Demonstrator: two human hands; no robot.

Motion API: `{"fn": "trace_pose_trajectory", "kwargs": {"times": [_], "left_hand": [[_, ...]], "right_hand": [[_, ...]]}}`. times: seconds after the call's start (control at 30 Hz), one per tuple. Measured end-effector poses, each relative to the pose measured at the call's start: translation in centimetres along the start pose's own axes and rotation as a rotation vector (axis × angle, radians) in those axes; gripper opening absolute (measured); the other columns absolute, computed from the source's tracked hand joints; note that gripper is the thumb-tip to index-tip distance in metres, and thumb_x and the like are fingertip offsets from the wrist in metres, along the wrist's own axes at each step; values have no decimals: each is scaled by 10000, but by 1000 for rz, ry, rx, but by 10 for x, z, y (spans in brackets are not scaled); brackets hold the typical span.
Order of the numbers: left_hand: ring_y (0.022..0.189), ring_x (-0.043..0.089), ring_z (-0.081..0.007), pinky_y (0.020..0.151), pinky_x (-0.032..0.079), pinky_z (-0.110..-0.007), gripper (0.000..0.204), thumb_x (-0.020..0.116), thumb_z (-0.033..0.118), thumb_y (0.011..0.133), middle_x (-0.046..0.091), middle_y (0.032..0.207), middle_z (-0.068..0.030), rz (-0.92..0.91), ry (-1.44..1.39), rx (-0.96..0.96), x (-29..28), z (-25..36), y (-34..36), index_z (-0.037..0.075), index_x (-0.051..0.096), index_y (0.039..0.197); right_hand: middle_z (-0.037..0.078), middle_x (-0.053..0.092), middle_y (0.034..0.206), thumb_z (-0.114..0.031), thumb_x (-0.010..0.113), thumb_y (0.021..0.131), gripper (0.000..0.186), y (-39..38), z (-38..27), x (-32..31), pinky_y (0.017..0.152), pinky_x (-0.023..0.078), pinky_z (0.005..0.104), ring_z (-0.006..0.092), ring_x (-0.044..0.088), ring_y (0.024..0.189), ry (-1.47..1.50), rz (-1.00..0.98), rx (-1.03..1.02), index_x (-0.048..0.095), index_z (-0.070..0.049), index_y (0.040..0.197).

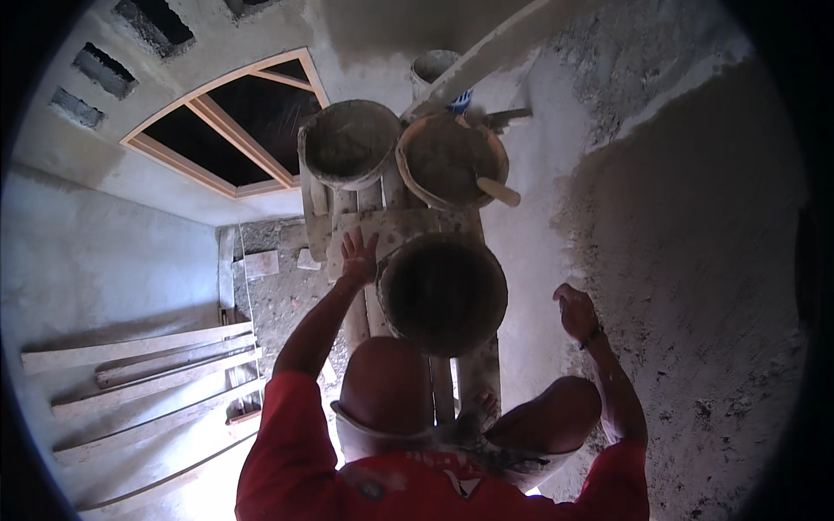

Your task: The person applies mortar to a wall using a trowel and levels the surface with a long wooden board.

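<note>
My left hand (358, 258) is open, its fingers spread over the planks, just left of a dark round bucket (445, 295) that stands between it and my knees. Away to the right, near the rough wall, my right hand (575, 311) is held with its fingers curled in; nothing shows in it. Beyond the bucket stand a mortar-crusted bucket (349, 143) on the left and an orange-rimmed basin (453, 161) on the right. A pale tool handle (499, 192) sticks out over the basin's right edge; its other end is too dark to make out.
I am low on a platform of wooden planks (395, 227). A partly plastered wall (686, 234) rises on the right. Behind the basin stands another bucket (434, 66), with a long board (473, 62) slanting past it. A wooden window frame (228, 130) and several planks (143, 347) lie left.
</note>
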State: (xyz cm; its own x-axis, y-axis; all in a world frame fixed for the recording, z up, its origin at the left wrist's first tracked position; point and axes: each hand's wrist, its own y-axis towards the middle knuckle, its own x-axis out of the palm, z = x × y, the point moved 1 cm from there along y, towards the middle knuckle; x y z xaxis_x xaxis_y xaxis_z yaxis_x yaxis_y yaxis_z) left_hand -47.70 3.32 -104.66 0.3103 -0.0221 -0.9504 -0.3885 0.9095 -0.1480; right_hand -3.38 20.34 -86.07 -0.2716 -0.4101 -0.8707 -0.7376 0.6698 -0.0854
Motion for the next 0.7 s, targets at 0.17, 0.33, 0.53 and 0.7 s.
{"fn": "trace_pose_trajectory", "kwargs": {"times": [0.17,0.33,0.53,0.7], "left_hand": [[1289,50,-552,1019,122,-643,803,631,498,741,66,1459,-243,164,-63,25,31,-6,33,179,281,1389],[1290,134,-501,1034,145,-603,735,624,496,741,177,1438,-212,209,-61,-32,32,16,63,179,359,1349],[1294,181,-459,1048,152,-553,710,585,544,743,275,1407,-190,219,15,-97,6,35,63,152,419,1311],[1296,178,-458,1049,152,-554,719,572,563,741,268,1407,-198,191,-2,-94,8,28,63,142,423,1304]], "right_hand": [[119,591,785,-37,485,821,239,45,-36,-36,614,496,342,239,595,636,172,-4,51,522,-30,1056],[52,555,797,-101,528,863,396,154,-32,-61,579,503,254,113,574,649,869,-6,312,435,-53,1245],[170,572,925,-126,626,774,532,354,14,-28,729,515,361,282,608,738,-107,144,-31,422,-83,1264],[231,518,1151,-227,610,777,510,469,8,9,899,435,428,350,506,1080,-573,123,9,470,-71,1241]]}}
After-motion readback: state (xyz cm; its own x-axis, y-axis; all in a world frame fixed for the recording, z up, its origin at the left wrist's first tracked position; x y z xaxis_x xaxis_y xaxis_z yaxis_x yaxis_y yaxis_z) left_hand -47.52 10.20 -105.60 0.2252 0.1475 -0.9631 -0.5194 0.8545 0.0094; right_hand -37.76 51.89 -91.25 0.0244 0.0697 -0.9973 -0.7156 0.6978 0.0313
